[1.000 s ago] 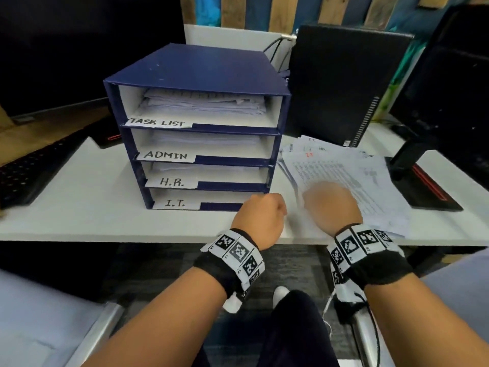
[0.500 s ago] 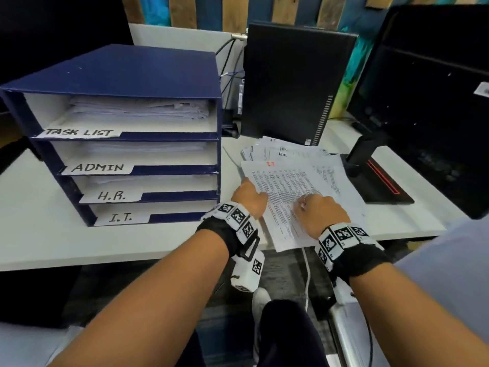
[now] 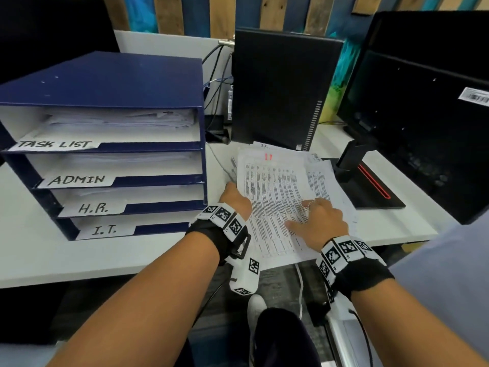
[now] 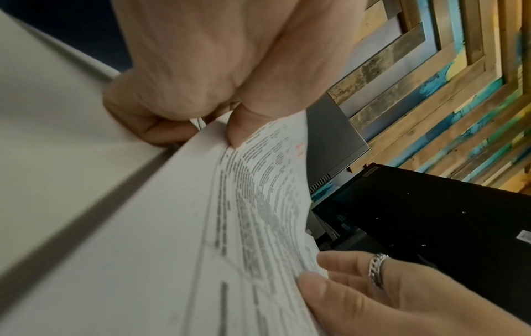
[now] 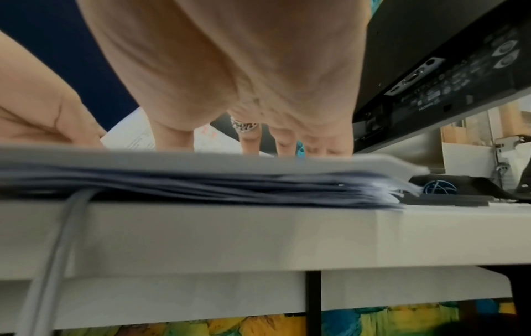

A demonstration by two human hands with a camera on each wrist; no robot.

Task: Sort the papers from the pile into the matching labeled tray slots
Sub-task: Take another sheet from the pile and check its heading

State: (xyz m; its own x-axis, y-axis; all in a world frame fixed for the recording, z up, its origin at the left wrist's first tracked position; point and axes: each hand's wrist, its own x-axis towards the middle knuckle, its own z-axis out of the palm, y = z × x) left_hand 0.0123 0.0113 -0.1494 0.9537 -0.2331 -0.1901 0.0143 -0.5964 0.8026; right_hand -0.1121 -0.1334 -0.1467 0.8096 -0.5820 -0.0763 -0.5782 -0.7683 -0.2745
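- At the left of the head view a dark blue tray stack (image 3: 111, 83) stands on the white table (image 3: 39, 250); it has four slots, one above the other, labelled from the top TASK LIST (image 3: 55, 144), ADMIN (image 3: 76, 179), H.R. (image 3: 93, 207) and I.T. (image 3: 105, 230); white sheets lie in the top slots, thickest in TASK LIST.
- Just right of the stack, near the frame's middle, the left hand (image 3: 235, 200) pinches the left edge of the top sheet (image 3: 272, 197); in the left wrist view the thumb (image 4: 244, 122) lies on the printed face, the other fingers are curled below, and that edge is raised off the pile.
- The top sheet carries dense columns of small print and a red mark (image 3: 268, 156) near its far edge; it lies on the pile of papers (image 3: 321, 178), whose near edge overhangs the table's front; the right wrist view shows the pile's layered edges (image 5: 229, 186) from the side.
- On the lower right part of the sheet the right hand (image 3: 321, 221) rests with fingers spread and straight, pressing down; a ring (image 3: 311, 203) sits on one finger.
- Behind the pile, at upper centre, stands a black computer tower (image 3: 280, 86).
- At the right of the frame a black monitor (image 3: 428, 102) stands on a stand with a red stripe (image 3: 373, 185).
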